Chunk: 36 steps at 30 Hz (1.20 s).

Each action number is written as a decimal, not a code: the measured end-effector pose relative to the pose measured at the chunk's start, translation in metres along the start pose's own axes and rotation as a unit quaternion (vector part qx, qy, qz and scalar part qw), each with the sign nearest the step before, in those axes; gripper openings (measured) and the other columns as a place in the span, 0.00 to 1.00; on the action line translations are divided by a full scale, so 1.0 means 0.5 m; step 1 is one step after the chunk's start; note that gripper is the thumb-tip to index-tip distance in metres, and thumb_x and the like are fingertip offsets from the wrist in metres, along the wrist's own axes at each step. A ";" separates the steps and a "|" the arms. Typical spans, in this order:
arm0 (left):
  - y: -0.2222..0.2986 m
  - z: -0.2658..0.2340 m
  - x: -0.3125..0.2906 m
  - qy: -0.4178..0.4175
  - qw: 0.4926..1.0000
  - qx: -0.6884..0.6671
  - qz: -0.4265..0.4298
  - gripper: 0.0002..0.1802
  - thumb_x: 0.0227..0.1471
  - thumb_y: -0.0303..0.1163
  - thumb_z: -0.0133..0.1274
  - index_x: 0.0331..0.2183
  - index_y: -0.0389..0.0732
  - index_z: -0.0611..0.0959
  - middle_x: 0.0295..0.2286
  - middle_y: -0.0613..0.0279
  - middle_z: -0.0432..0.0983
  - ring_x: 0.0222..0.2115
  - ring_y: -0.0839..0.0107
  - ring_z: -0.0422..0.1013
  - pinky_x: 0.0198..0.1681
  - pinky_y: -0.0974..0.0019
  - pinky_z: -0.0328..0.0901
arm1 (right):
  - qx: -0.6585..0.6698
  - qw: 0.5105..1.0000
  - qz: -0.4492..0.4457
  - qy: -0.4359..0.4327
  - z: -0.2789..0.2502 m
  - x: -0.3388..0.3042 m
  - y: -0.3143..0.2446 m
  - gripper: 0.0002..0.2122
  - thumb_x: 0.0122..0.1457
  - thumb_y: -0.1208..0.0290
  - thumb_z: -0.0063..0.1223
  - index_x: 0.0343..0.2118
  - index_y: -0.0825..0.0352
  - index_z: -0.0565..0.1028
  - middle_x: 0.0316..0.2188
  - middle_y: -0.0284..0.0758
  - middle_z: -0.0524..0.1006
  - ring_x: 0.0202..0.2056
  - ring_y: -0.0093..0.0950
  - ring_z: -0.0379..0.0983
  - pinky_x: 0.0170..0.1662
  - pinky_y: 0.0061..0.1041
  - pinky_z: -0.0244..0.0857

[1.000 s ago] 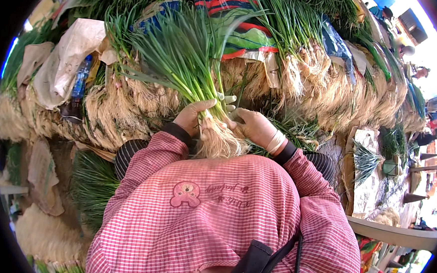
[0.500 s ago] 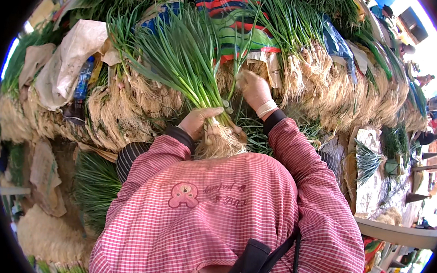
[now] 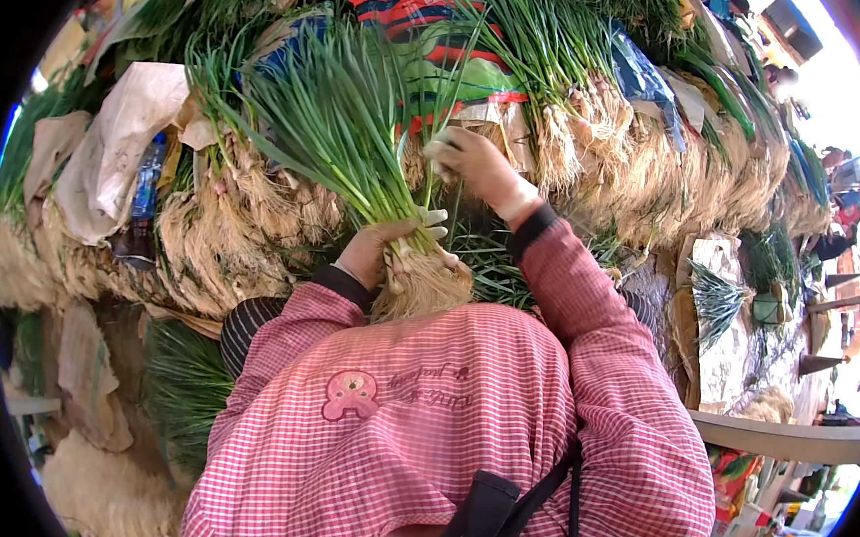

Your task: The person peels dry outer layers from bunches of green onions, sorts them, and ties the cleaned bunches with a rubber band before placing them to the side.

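Observation:
My left hand (image 3: 378, 251) is closed around the lower stems of a bunch of green onions (image 3: 358, 156), just above the whitish bulbs and long pale roots. The leaves fan up and away to the left, and the roots hang close to my checked shirt. To the right of the bunch, my right hand (image 3: 477, 168) has its fingers curled in a pinch at a thin green onion stalk (image 3: 447, 107) standing apart from the others. The fingertips partly hide where they meet the stalk. Both hands look covered by thin pale gloves.
A long heap of green onions (image 3: 686, 181), roots toward me, spans the far side. A striped plastic bag (image 3: 421, 17) lies on it; a bottle (image 3: 148, 177) and whitish sacking (image 3: 128, 142) are at left. Loose leaves (image 3: 489, 262) lie below my hands. A curved rail (image 3: 794, 440) is at right.
The right hand has come a little left and nearer the bunch, with its fingers curled at the stalk. The left hand keeps its hold. The whole view has shifted slightly.

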<state>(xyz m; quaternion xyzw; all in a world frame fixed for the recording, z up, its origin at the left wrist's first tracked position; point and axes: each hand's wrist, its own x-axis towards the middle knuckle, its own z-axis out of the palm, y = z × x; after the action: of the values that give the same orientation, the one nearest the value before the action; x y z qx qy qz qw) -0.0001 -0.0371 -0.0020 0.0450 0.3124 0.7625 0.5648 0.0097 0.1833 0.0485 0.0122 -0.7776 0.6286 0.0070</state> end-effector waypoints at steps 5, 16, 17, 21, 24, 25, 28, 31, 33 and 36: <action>0.018 0.006 -0.019 -0.083 0.995 -0.057 0.027 0.30 0.58 0.32 0.50 0.60 0.37 0.63 0.41 0.57 0.75 0.42 0.64 0.73 0.48 0.55 0.72 | -0.283 0.955 -0.042 -0.081 -0.148 -0.116 0.014 0.10 0.64 0.63 0.50 0.38 0.67 0.72 0.28 0.30 0.75 0.29 0.19 0.71 0.35 0.16 0.65; 0.057 0.033 -0.027 -0.085 0.985 -0.017 0.147 0.25 0.49 0.33 0.58 0.50 0.42 0.71 0.44 0.52 0.73 0.45 0.57 0.72 0.49 0.48 0.69 | -0.563 0.746 0.227 0.275 -0.405 -0.019 0.088 0.14 0.59 0.59 0.55 0.43 0.62 0.75 0.37 0.43 0.79 0.38 0.41 0.77 0.43 0.40 0.70; 0.057 0.038 -0.038 -0.071 0.985 -0.022 0.155 0.25 0.49 0.33 0.58 0.50 0.42 0.71 0.47 0.50 0.71 0.47 0.55 0.70 0.51 0.47 0.68 | -0.515 0.790 0.209 0.258 -0.351 -0.019 0.062 0.10 0.62 0.63 0.52 0.44 0.60 0.75 0.37 0.40 0.80 0.33 0.34 0.77 0.39 0.36 0.71; 0.057 0.030 -0.003 -0.131 0.981 0.003 0.144 0.27 0.49 0.35 0.58 0.50 0.40 0.71 0.62 0.42 0.52 0.60 0.49 0.56 0.59 0.40 0.58 | -0.099 0.977 0.071 0.173 -0.128 -0.118 0.032 0.08 0.63 0.68 0.52 0.38 0.68 0.76 0.28 0.30 0.76 0.25 0.19 0.71 0.30 0.18 0.68; 0.046 0.026 0.014 -0.106 0.986 0.046 0.118 0.33 0.50 0.37 0.58 0.55 0.38 0.65 0.61 0.42 0.54 0.62 0.48 0.53 0.61 0.42 0.56 | 0.000 0.984 0.067 0.163 0.028 -0.171 0.030 0.09 0.57 0.72 0.58 0.39 0.69 0.76 0.30 0.34 0.79 0.31 0.21 0.75 0.36 0.23 0.70; 0.043 0.025 0.018 -0.097 0.987 0.049 0.119 0.33 0.51 0.36 0.57 0.56 0.38 0.65 0.61 0.43 0.54 0.62 0.49 0.53 0.61 0.43 0.57 | -0.032 0.985 0.057 0.157 0.044 -0.170 0.053 0.09 0.57 0.72 0.58 0.39 0.69 0.76 0.30 0.35 0.79 0.32 0.21 0.75 0.37 0.23 0.70; 0.048 0.030 0.003 -0.058 0.994 0.025 0.088 0.27 0.52 0.31 0.55 0.52 0.37 0.68 0.54 0.44 0.65 0.55 0.54 0.65 0.58 0.50 0.63 | -0.112 0.985 0.017 0.131 0.027 -0.173 0.099 0.11 0.57 0.67 0.58 0.38 0.68 0.76 0.31 0.40 0.79 0.32 0.32 0.77 0.38 0.28 0.69; 0.048 0.017 0.000 -0.039 0.990 0.007 0.135 0.19 0.51 0.28 0.55 0.46 0.38 0.73 0.40 0.53 0.75 0.41 0.59 0.73 0.52 0.53 0.67 | -0.513 0.849 0.100 -0.082 -0.050 -0.206 0.159 0.13 0.59 0.59 0.51 0.37 0.65 0.77 0.34 0.42 0.79 0.36 0.42 0.77 0.41 0.36 0.70; 0.060 0.026 -0.011 -0.051 0.988 0.001 0.149 0.20 0.51 0.30 0.56 0.46 0.39 0.72 0.39 0.56 0.75 0.41 0.59 0.73 0.51 0.51 0.68 | -0.629 0.639 0.277 -0.346 -0.091 -0.249 0.184 0.12 0.59 0.64 0.48 0.40 0.64 0.80 0.41 0.41 0.80 0.43 0.39 0.77 0.46 0.37 0.70; 0.067 0.024 -0.031 -0.073 0.982 0.013 0.171 0.29 0.51 0.36 0.57 0.53 0.39 0.69 0.41 0.55 0.74 0.44 0.56 0.72 0.52 0.49 0.67 | -0.610 0.698 0.294 -0.233 -0.145 -0.221 0.145 0.14 0.62 0.62 0.46 0.39 0.65 0.79 0.37 0.44 0.80 0.39 0.37 0.78 0.46 0.35 0.71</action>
<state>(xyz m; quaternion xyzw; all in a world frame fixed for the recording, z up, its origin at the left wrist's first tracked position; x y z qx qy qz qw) -0.0172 -0.0514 0.0298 0.1609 0.2677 0.8383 0.4469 0.1178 0.2704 -0.0099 -0.0779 -0.9314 -0.0358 -0.3538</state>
